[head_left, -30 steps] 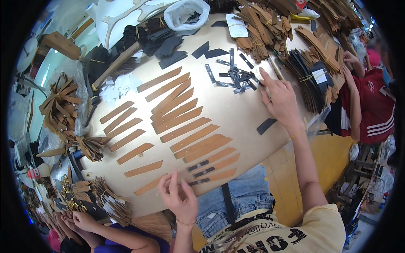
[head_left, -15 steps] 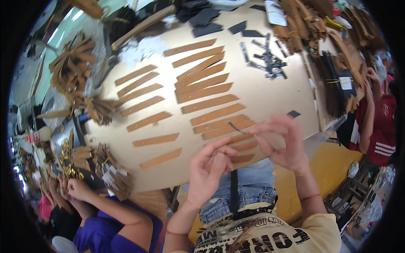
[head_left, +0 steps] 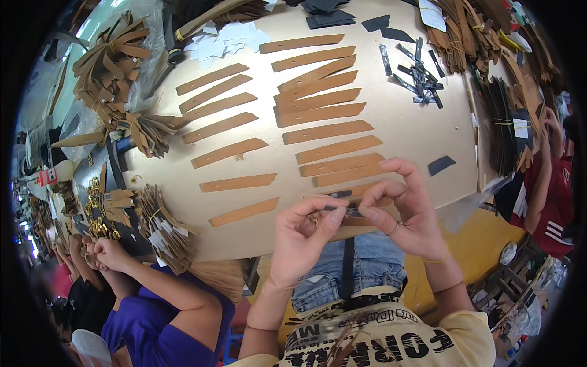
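Observation:
At the near edge of the table, my left hand [head_left: 307,237] and my right hand [head_left: 406,221] come together, fingertips pinched. Between them they hold a small dark strip [head_left: 353,211], partly covered by the fingers. Just beyond my hands lie tan leather strips [head_left: 348,167] with slanted ends, set out in a column, the nearest ones partly hidden behind my fingers. A second column of similar strips [head_left: 238,183] lies to the left.
Small shiny black strips [head_left: 422,78] lie in a loose pile at the far right. A black slanted piece [head_left: 441,165] is by the right edge. Bundled leather strips [head_left: 160,229] and white paper pieces [head_left: 223,40] line the left and back. People work on both sides.
My right hand has moved left and lower, bringing the dark strip to my left hand; both now pinch it. The view has shifted, so the table's contents appear slightly higher and farther right.

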`<state>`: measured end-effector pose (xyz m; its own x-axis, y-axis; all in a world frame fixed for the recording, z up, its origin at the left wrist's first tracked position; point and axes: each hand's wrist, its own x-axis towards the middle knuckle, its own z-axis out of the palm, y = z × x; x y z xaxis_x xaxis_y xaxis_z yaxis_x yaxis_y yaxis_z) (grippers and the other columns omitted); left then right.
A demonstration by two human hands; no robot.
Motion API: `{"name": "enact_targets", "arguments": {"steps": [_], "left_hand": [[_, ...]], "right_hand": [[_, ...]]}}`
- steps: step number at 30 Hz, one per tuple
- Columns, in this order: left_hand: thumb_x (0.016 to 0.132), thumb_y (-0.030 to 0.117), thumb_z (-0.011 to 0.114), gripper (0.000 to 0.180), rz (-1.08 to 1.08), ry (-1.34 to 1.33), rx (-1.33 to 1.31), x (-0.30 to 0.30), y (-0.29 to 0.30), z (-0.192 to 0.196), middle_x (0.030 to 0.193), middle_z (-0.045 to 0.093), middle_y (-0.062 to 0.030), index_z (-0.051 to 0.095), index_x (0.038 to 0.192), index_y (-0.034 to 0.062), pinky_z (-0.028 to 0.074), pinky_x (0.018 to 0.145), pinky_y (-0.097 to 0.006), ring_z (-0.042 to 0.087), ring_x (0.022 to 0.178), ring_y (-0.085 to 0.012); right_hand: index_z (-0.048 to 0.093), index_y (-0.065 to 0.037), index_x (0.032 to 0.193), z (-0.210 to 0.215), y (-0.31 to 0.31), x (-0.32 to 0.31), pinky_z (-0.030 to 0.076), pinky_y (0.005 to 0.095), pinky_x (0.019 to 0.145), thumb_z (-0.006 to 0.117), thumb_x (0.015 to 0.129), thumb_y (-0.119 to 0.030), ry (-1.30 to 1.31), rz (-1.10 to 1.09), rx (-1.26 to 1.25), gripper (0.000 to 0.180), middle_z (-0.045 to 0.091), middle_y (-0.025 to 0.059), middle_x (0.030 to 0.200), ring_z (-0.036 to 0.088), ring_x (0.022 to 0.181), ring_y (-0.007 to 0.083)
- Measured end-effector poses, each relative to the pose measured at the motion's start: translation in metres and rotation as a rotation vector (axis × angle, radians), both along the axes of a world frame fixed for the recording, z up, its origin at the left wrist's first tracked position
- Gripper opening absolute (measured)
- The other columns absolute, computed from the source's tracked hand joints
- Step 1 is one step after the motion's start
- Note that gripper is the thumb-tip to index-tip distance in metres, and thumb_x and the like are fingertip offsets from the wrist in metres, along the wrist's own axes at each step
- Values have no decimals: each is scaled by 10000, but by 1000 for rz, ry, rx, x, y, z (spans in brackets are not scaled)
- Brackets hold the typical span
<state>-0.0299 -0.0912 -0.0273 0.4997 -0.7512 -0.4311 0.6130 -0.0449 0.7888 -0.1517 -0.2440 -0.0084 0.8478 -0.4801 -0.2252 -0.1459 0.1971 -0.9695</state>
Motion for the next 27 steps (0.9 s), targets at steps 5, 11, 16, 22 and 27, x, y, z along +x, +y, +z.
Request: {"name": "enact_targets", "arguments": {"steps": [5, 11, 16, 22, 27], "left_hand": [[944, 75, 702, 152, 29, -20, 3, -4, -7, 0, 897, 686, -19, 709, 1058, -25, 473, 694, -183, 583, 789, -46], [945, 74, 702, 94, 65, 12, -21, -3, -7, -1, 861, 669, -9, 684, 919, -15, 466, 702, -187, 575, 781, -41], [940, 64, 705, 89, 133, -28, -56, -10, -8, -2, 898, 642, -15, 672, 919, -16, 470, 719, -197, 574, 811, -49], [896, -37, 689, 111, 105, -337, -62, -20, -16, -2, 1049, 624, -67, 680, 1006, -31, 486, 751, -226, 583, 839, -89], [847, -69, 702, 188, 23, -485, -65, -23, -17, -5, 1057, 631, -80, 681, 1032, -40, 505, 745, -250, 609, 841, -120]], "right_hand": [[612, -58, 1177, -3, -6, 1, 512, 312, 802, 770, 852, -74, -36, 109, -374, 361, 664, 60, 954, 640, 878, 184], [729, -111, 973, -5, -5, 4, 490, 327, 724, 848, 732, -131, -97, 9, -821, 270, 663, 40, 970, 625, 843, 224], [724, -107, 929, -5, -3, 2, 483, 326, 747, 845, 731, -130, -79, -13, -813, 234, 659, 39, 975, 622, 850, 222], [703, -72, 911, -2, -4, 1, 474, 315, 828, 781, 838, -122, -17, 65, -414, 118, 620, 67, 1048, 606, 940, 206], [684, -36, 930, -1, -7, 5, 460, 277, 902, 721, 915, -123, -71, -13, 28, 96, 548, 69, 1171, 559, 1039, 130]]}}
